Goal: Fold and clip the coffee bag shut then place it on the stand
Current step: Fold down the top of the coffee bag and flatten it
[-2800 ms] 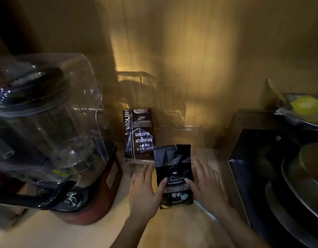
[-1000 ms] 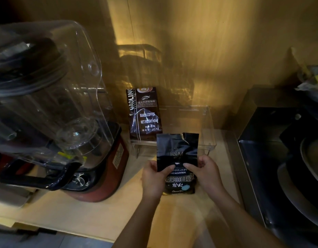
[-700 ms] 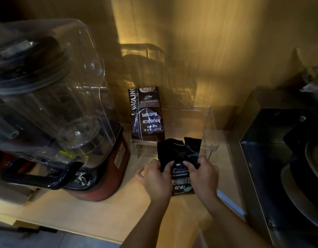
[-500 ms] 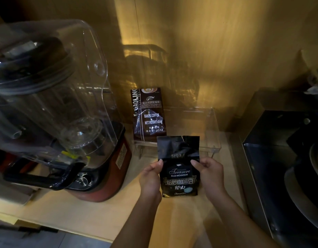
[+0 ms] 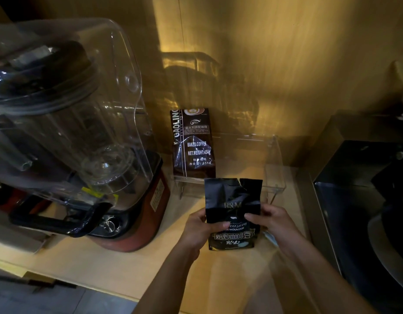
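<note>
Both hands' grip on bag (image 5: 232, 209) (fingers hidden)

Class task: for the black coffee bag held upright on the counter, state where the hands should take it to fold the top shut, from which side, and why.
Grip the black coffee bag at the two upper corners of its empty, torn top flap, left hand and right hand coming from either side edge. The flap is flat and creased above the filled lower half, so it should fold forward there. Both hands now grip lower, at mid-height.

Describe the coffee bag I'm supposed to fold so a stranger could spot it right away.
Right of the blender, a clear stand holds a brown bag. The black bag is in front of it, held in both hands, with a torn, unfolded top.
</note>
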